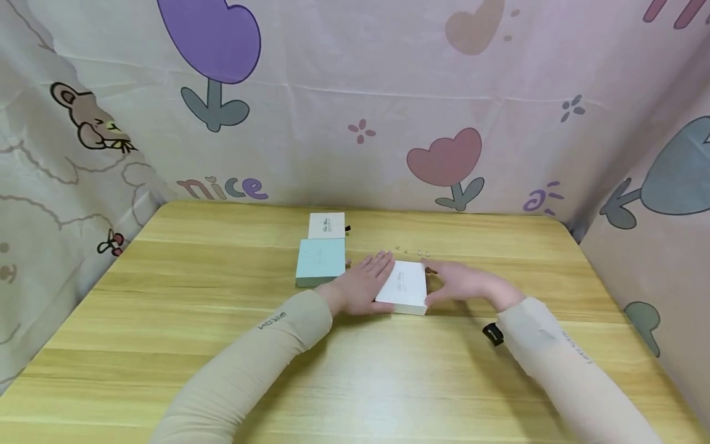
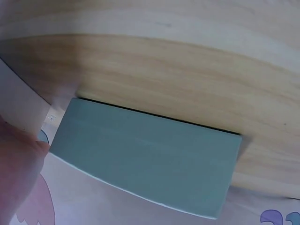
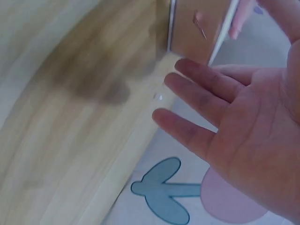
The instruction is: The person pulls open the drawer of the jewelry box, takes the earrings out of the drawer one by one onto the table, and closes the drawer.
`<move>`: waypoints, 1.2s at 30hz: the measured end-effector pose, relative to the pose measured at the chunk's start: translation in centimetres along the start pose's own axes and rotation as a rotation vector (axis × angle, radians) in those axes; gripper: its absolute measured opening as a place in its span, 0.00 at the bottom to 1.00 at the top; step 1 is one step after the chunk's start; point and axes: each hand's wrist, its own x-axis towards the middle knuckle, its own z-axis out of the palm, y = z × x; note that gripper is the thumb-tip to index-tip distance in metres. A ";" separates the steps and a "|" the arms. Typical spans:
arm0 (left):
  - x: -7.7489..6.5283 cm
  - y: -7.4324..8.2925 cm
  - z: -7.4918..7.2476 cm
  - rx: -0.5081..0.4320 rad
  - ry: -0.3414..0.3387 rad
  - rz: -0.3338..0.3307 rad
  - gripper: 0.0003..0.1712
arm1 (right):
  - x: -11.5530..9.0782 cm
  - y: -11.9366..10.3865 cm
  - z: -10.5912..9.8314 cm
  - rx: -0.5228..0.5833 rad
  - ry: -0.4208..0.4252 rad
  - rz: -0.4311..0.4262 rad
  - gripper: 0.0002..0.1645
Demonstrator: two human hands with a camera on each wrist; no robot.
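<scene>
A white lidded box (image 1: 409,283) with printed lettering lies on the table between both hands. My left hand (image 1: 363,287) rests at its left end, fingers straight toward the back corner and thumb along the front corner. Beside the right end is my right hand (image 1: 460,280), fingers and thumb near that end's two corners. The right wrist view shows the box's brown end face (image 3: 194,30) with a thin pull tab (image 3: 200,24); the fingers (image 3: 199,98) are spread close by. Left of the left hand lies a mint-green box (image 1: 320,259), its side filling the left wrist view.
A smaller white box (image 1: 326,225) with a dark tab lies behind the mint-green one. Tiny shiny pieces (image 1: 424,253) and small greenish pieces (image 1: 402,249) lie behind the white box. A black object (image 1: 493,333) is beside the right sleeve. A patterned curtain (image 1: 344,92) hangs behind the table (image 1: 166,296).
</scene>
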 end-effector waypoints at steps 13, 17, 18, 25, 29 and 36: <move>0.1 0.1 0.0 -0.003 -0.004 0.000 0.54 | 0.9 -0.2 1.0 -0.032 0.136 0.072 0.08; 0.0 0.1 0.0 -0.003 -0.001 -0.001 0.54 | 1.2 -0.6 1.3 -0.008 0.161 0.137 0.11; 0.0 0.1 0.0 -0.001 -0.002 -0.001 0.54 | 1.2 -0.6 1.4 -0.001 0.164 0.148 0.11; 0.1 0.2 0.2 0.014 0.001 0.001 0.53 | 1.4 -0.6 1.9 0.050 0.152 0.181 0.11; 0.2 0.3 0.2 0.022 -0.002 -0.004 0.53 | 1.3 -0.6 1.8 0.063 0.143 0.186 0.12; 0.1 0.3 0.1 0.027 -0.010 -0.008 0.53 | 0.9 -0.3 1.5 0.060 0.118 0.215 0.12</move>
